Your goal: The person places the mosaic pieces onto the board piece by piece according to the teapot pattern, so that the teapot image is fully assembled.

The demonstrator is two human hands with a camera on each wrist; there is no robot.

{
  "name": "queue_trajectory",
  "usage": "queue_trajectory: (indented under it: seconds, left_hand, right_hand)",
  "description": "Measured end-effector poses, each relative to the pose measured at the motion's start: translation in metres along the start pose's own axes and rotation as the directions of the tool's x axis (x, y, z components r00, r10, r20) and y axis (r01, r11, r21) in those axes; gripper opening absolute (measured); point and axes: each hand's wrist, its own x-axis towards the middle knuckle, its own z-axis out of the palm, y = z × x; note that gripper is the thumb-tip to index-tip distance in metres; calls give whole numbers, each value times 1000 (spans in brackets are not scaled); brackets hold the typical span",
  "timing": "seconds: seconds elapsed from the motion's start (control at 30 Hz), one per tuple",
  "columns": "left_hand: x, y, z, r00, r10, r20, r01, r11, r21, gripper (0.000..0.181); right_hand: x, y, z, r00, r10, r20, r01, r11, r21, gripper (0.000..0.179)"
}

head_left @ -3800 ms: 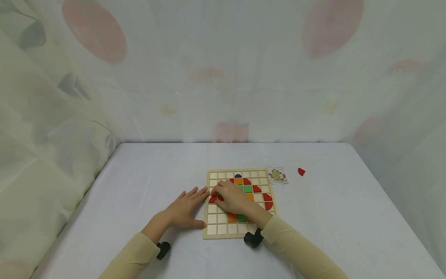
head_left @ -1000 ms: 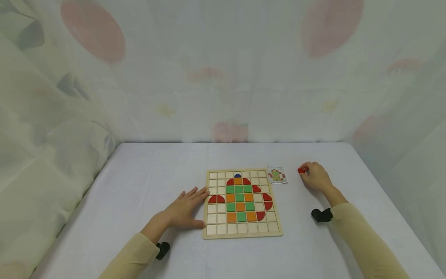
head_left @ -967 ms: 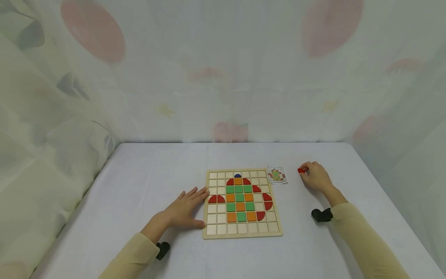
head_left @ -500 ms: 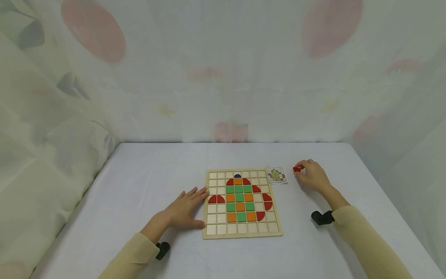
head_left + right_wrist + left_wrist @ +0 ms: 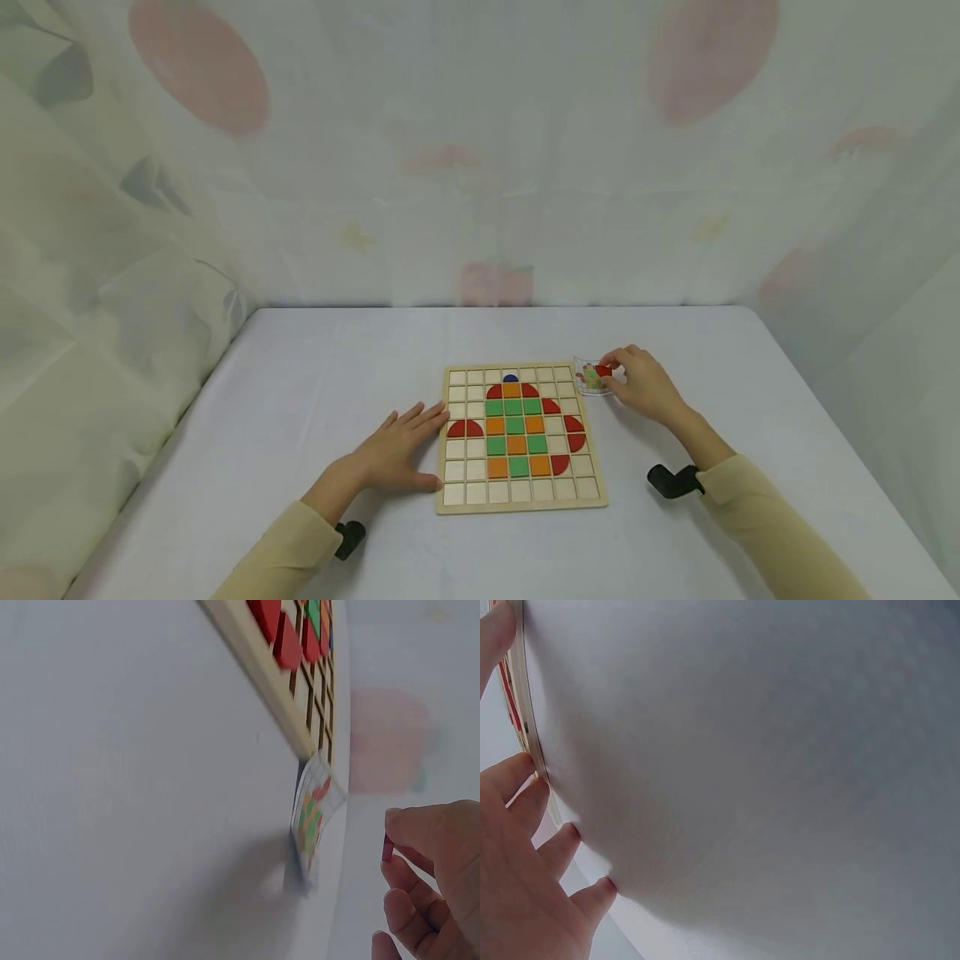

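A wooden grid board (image 5: pixel 522 506) lies on the table with green and orange squares, red quarter-circle tiles and a blue piece set in its cells. My left hand (image 5: pixel 400 450) rests with spread fingers at the board's left edge; in the left wrist view the thumb and fingertips (image 5: pixel 526 766) touch its side. Between thumb and fingers my right hand (image 5: pixel 643 385) pinches a red quarter-circle tile (image 5: pixel 604 371). In the head view that tile overlaps the pattern card (image 5: pixel 588 389) beside the board's upper right corner. The right wrist view shows the pinched tile (image 5: pixel 388 848) edge-on, above the table.
A white cloth covers the table (image 5: pixel 360 350), whose far edge meets a printed curtain (image 5: pixel 480 167). More curtain hangs at both sides. Dark wrist cameras (image 5: pixel 673 482) sit below each sleeve cuff.
Since 3.8 s ago, my right hand has left the board's left part and picked up the red tile from the table at right. It has since moved left, over the card. My left hand stays put.
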Motion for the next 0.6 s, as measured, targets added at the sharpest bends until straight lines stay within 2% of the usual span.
queue_trajectory:
  seconds: [0.6]
  left_hand:
    - [0, 1, -1, 1000, -10, 5, 10, 1000, -5, 95]
  right_hand:
    - [-2, -75, 44, 984, -177, 36, 175, 983, 57, 19]
